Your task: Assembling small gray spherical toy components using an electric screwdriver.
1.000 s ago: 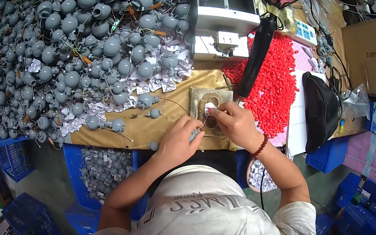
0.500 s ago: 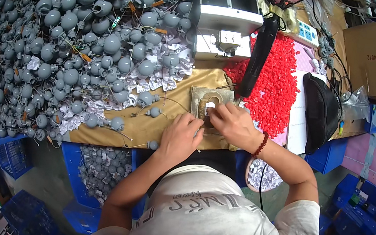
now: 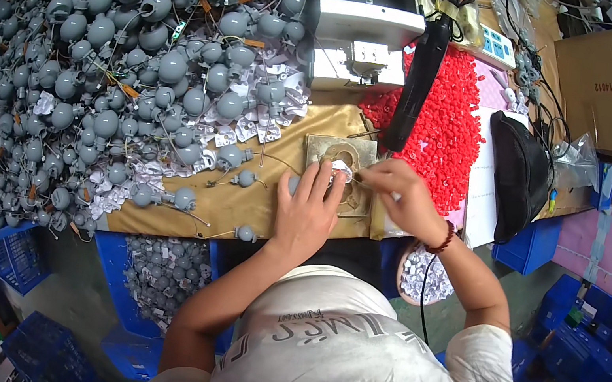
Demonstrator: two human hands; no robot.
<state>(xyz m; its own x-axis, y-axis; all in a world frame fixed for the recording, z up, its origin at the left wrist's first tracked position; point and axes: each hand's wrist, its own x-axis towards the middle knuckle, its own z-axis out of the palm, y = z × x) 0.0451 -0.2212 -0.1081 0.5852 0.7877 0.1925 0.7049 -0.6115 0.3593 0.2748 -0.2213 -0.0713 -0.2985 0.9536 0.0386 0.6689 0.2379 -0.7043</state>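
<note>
Grey parts: we saw a heap of round grey pieces (image 3: 101, 71) covering the bench (image 3: 239, 208).
Fixture: a metal jig plate (image 3: 343, 157) lay at the bench's near edge, a small pale part (image 3: 341, 171) on it.
Left hand (image 3: 307, 211): flat, fingers spread, pressing beside that part.
Right hand (image 3: 397, 197): pinched on something thin; what, we could not tell.
Doing it well: we judged steady pressure and small moves mattered.
Containers: a blue bin (image 3: 160, 280) below held more grey pieces; red beads (image 3: 437, 124) lay loose.
</note>
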